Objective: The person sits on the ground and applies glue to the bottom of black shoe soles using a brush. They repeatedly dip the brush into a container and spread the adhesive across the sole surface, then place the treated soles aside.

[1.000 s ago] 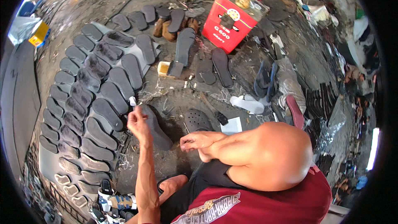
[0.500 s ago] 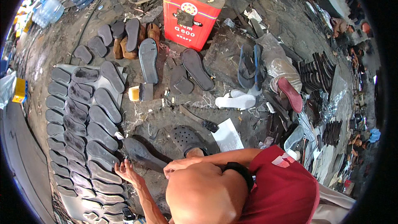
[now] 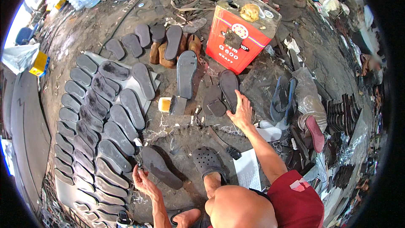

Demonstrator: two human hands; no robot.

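Floor: 1 tin, R hand nr 1 sole.

Rows of dark soles and brown shoe lasts show a footwear workshop.

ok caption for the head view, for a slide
Right hand at a dark sole, left hand beside rows of soles.
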